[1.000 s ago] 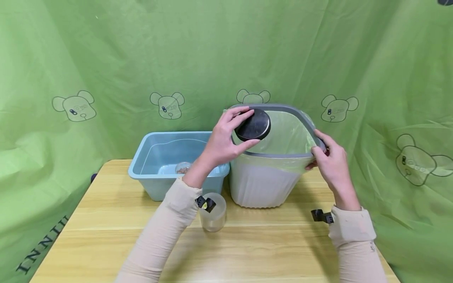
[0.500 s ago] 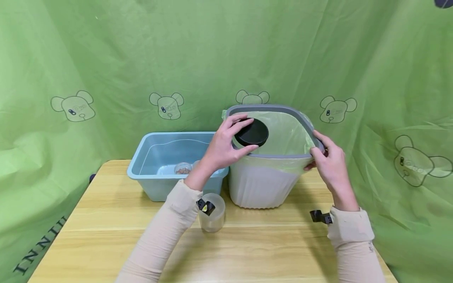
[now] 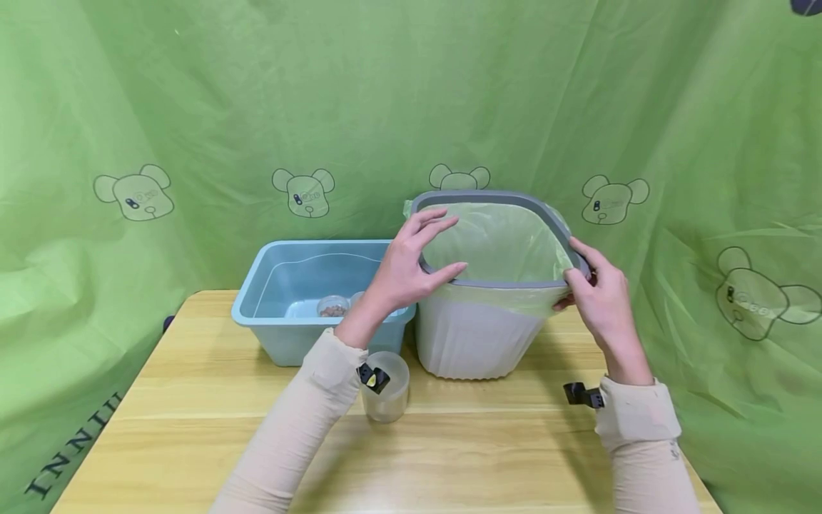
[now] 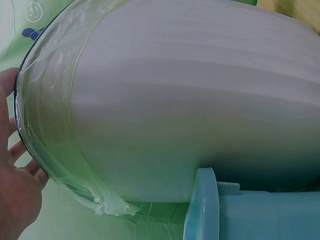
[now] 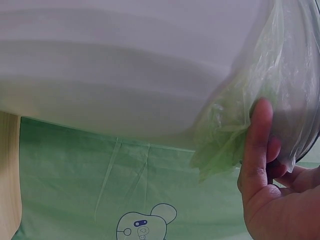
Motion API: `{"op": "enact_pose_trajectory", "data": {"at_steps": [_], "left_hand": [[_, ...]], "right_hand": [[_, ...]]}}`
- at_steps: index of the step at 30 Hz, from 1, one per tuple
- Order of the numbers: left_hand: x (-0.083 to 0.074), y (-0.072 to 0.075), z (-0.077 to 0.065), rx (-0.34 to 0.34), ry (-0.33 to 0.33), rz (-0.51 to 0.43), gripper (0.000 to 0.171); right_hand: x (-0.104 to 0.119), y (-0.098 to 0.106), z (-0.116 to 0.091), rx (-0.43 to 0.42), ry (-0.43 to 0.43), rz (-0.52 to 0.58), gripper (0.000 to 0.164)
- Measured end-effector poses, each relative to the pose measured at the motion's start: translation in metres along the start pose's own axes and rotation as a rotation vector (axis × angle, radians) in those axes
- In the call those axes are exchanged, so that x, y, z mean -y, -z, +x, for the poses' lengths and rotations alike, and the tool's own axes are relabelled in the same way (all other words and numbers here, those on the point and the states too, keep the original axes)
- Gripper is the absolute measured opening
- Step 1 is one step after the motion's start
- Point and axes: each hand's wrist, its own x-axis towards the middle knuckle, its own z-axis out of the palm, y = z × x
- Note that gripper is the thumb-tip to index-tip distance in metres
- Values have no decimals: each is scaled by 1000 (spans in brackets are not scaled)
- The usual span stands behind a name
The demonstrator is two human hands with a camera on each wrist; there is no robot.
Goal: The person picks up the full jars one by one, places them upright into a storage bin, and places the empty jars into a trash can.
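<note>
A white trash can (image 3: 478,339) with a grey rim (image 3: 507,284) stands on the table, tilted toward the right. A pale green trash bag (image 3: 497,239) lines it and folds over the rim. My left hand (image 3: 411,264) is over the can's left rim, fingers and thumb spread apart with nothing between them. At the right corner my right hand (image 3: 600,285) pinches the rim and bag between thumb and fingers. The right wrist view shows its fingers (image 5: 260,135) against the gathered bag edge. No black lid shows in the can's visible part; its bottom is hidden.
Left of the can stands a light blue bin (image 3: 308,285), holding a small clear cup (image 3: 332,307) of brown bits and another partly hidden one. A translucent jar (image 3: 388,392) stands in front on the wooden table (image 3: 449,457). Green curtain (image 3: 359,107) surrounds the table.
My left hand lowered the round black lid into the trash can's mouth and let it go; it is out of sight now. My right hand keeps its grip on the rim.
</note>
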Motion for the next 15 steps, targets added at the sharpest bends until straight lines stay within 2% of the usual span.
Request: {"op": "enact_pose_trajectory", "data": {"at_steps": [9,15], "left_hand": [[2,1,-2,-10,9,2,66],[3,4,-9,-26,35,-32,66]], "right_hand": [[-1,-1,1,-2,2,7,61],[-1,-1,0,-3,3,8,61]]}}
